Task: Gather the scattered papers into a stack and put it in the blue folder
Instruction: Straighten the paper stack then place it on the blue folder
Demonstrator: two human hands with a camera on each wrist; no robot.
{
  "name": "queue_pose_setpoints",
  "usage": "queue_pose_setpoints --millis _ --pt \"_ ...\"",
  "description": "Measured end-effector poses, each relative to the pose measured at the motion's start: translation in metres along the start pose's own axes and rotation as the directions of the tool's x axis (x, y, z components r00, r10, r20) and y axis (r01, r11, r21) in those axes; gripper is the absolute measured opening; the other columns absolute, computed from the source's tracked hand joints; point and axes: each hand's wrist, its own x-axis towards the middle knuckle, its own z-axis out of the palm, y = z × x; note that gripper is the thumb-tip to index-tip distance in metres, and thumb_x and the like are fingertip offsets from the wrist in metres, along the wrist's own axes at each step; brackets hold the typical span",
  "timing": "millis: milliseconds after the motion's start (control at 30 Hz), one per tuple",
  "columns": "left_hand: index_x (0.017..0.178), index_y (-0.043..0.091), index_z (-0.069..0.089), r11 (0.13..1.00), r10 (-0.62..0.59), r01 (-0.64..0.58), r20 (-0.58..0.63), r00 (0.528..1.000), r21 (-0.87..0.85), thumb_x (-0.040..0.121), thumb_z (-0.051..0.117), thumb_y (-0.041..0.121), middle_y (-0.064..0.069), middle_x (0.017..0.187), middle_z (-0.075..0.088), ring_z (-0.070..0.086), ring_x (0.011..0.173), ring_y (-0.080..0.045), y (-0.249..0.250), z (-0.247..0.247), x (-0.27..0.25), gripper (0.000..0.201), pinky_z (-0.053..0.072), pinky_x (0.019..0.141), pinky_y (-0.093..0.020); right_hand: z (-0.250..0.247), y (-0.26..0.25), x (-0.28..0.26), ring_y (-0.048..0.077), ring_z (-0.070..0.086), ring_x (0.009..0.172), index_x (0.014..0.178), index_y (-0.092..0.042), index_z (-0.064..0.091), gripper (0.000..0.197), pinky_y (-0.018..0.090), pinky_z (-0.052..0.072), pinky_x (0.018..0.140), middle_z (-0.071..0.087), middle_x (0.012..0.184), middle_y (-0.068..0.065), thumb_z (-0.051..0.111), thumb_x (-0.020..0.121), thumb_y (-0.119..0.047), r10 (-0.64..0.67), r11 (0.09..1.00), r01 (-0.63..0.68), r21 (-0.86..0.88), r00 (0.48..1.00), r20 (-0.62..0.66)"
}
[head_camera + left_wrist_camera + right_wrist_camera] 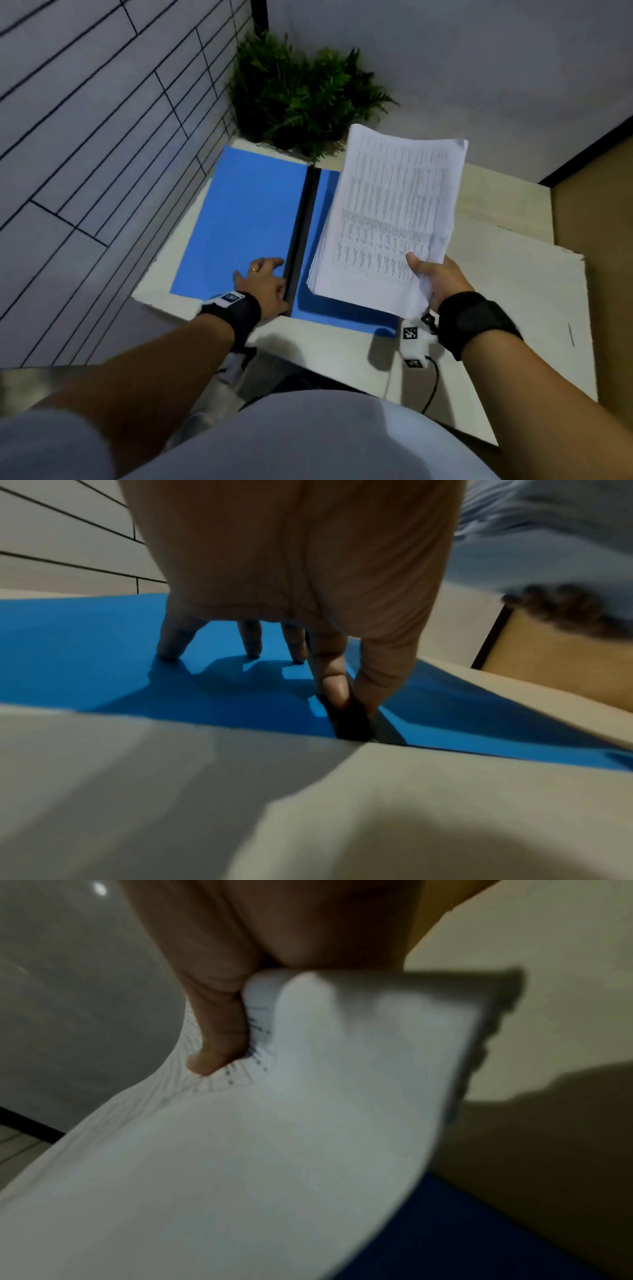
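Stack (394,219) pinched at its near corner by right hand (442,284), hanging over open folder's (246,219) right half ready to drop in, while left hand (263,284) spreads fingertips flat on left cover, pinning folder open on desk (513,281).

Tiled wall (85,113), fern (301,92), perhaps wooden floor (596,212)

Left hand (291,574) fingertips press open blue folder (85,647).
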Motion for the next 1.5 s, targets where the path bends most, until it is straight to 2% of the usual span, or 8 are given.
queue_pose_setpoints --millis 133,333,533,833,1033,1167,1300,1500 --pt "0.081 0.029 0.063 0.995 -0.012 0.004 -0.083 0.996 -0.097 0.081 0.063 0.05 0.007 0.154 0.03 0.02 0.144 -0.025 -0.013 0.01 -0.017 0.021 0.021 0.11 -0.059 0.024 0.018 0.009 0.032 0.064 0.113 0.126 -0.009 0.06 0.036 0.048 0.045 0.105 0.068 0.123 0.009 0.068 0.091 -0.014 0.092 0.994 -0.09 -0.055 0.995 0.025" --pt "0.133 0.022 0.048 0.864 -0.464 0.373 -0.245 0.851 -0.337 0.086 0.063 0.042 -0.01 0.153 0.028 0.026 0.139 -0.037 -0.084 -0.011 -0.015 0.053 0.033 0.108 -0.052 0.025 0.075 0.068 0.036 0.069 0.103 0.121 -0.013 0.064 0.079 0.056 0.05 0.1 0.073 0.113 0.009 0.091 0.054 -0.045 0.192 0.966 -0.183 -0.18 0.981 0.032" --pt "0.142 0.012 0.039 0.741 -0.604 0.44 -0.216 0.767 -0.507 0.084 0.067 0.03 -0.018 0.136 0.053 0.049 0.123 -0.04 -0.121 -0.037 -0.017 0.068 0.044 0.099 -0.048 0.045 0.059 0.045 0.035 0.067 0.1 0.12 -0.004 0.063 0.036 0.039 0.056 0.079 0.069 0.114 0.013 0.073 0.087 -0.012 0.204 0.956 -0.202 -0.213 0.979 -0.01" --pt "0.094 0.012 0.058 0.79 -0.153 -0.121 -0.384 0.91 -0.602 0.079 0.074 0.011 0.003 0.082 0.053 0.048 0.057 -0.017 -0.02 -0.142 -0.074 0.022 0.042 0.057 -0.027 0.052 0.061 0.042 0.035 0.062 0.107 0.125 -0.008 0.04 0.065 0.051 0.052 0.096 0.059 0.124 0.012 0.083 0.077 -0.017 0.102 0.955 -0.123 -0.271 0.991 -0.089" --pt "0.115 0.022 0.064 0.623 0.367 -0.256 -0.014 0.93 -0.739 0.085 0.072 0.03 -0.003 0.107 0.071 0.066 0.087 -0.015 0.057 -0.131 -0.071 0.032 0.053 0.082 -0.027 0.04 0.041 0.026 0.026 0.045 0.136 0.151 -0.005 0.023 0.085 0.034 0.035 0.11 0.044 0.145 0.002 0.059 0.091 -0.053 0.152 0.976 -0.141 -0.169 0.987 0.055" --pt "0.13 0.013 0.055 0.693 0.089 -0.026 0.05 0.995 -0.72 0.09 0.066 0.03 -0.008 0.134 0.058 0.055 0.125 -0.024 0.054 -0.089 -0.011 0.045 0.044 0.089 -0.024 0.014 0.037 0.026 0.023 0.042 0.141 0.151 -0.017 0.035 0.066 0.036 0.035 0.115 0.044 0.15 0.0 0.034 0.1 -0.057 0.224 0.968 -0.214 -0.134 0.972 0.066" --pt "0.147 0.008 0.031 0.694 -0.194 0.199 0.085 0.977 -0.692 0.084 0.072 0.031 -0.015 0.147 0.043 0.049 0.13 -0.032 0.045 -0.05 0.025 0.079 0.045 0.102 -0.037 -0.002 0.026 0.022 0.023 0.064 0.097 0.113 -0.026 0.058 0.047 0.031 0.05 0.077 0.067 0.104 0.002 0.025 0.1 -0.057 0.203 0.962 -0.175 -0.21 0.971 0.124" --pt "0.137 0.004 0.042 0.684 -0.252 0.192 0.019 0.968 -0.704 0.084 0.072 0.026 -0.015 0.134 0.056 0.059 0.116 -0.033 0.04 -0.04 0.032 0.065 0.05 0.093 -0.034 0.013 0.051 0.047 0.03 0.052 0.131 0.138 -0.003 0.051 0.065 0.045 0.036 0.115 0.054 0.143 0.012 0.053 0.094 -0.051 0.111 0.927 -0.051 -0.372 0.984 0.141"
